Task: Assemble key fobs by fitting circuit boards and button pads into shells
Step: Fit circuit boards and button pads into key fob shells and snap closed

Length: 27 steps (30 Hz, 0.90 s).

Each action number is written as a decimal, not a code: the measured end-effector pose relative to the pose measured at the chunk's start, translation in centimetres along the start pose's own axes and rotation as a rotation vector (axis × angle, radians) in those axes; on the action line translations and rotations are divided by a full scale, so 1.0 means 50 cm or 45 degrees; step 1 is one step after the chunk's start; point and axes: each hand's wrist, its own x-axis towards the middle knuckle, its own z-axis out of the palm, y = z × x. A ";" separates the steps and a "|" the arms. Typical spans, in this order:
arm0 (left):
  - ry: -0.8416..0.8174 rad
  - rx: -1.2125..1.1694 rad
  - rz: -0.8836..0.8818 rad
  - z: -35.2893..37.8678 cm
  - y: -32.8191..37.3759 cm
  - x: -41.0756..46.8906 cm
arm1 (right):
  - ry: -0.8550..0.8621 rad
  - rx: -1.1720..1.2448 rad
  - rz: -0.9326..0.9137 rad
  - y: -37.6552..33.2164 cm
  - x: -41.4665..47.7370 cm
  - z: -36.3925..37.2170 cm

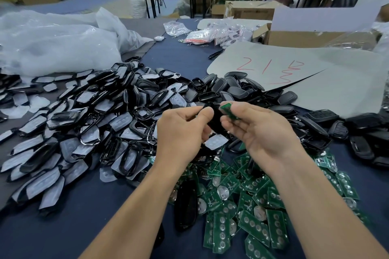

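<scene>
The right hand holds a small green circuit board just beside the black shell, which the left hand holds. Both parts are raised above the table, between the heaps. Motion blur hides whether board and shell are touching.

The step in hand looks to be seating the board in the shell. To do it well, the person would likely want to:
- keep the shell steady with its cavity facing the board;
- turn the board until its outline matches the cavity;
- slip one end in first;
- press the board flat with light, even thumb pressure rather than force on one corner.

A reversed board would probably not lie flush.

The right hand is mostly closed. Its thumb and first fingertips pinch the board, which sits tilted, and the other fingers curl loosely beneath. The left hand grips the shell with the thumb on top and the fingers curled under. This covers most of the shell, so its open side cannot be made out.

Just below the hands lies a loose translucent button pad. Nearer the person, a heap of green boards spreads over the dark blue table cover. To the left is a broad heap of black frames with pads, and beyond the hands a pile of black shell halves. That pile partly rests on a grey sheet marked in red. Clear plastic bags lie at the far left.
</scene>
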 end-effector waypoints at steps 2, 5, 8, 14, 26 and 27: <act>-0.057 -0.113 -0.088 0.000 0.001 0.003 | 0.005 0.026 -0.028 -0.004 -0.001 -0.004; -0.095 -0.254 -0.152 0.000 0.000 0.003 | 0.096 -0.021 -0.066 -0.002 0.001 -0.012; -0.109 -0.277 -0.152 0.001 -0.002 0.004 | 0.203 -0.055 -0.149 0.002 -0.001 -0.007; -0.053 -0.283 -0.141 0.000 -0.003 0.009 | 0.243 -0.237 -0.297 0.002 -0.006 0.002; -0.114 -0.378 -0.193 0.005 -0.016 0.013 | 0.297 -0.169 -0.456 0.001 -0.011 0.012; -0.119 -0.387 -0.186 0.006 -0.016 0.014 | 0.322 -0.181 -0.482 0.002 -0.011 0.012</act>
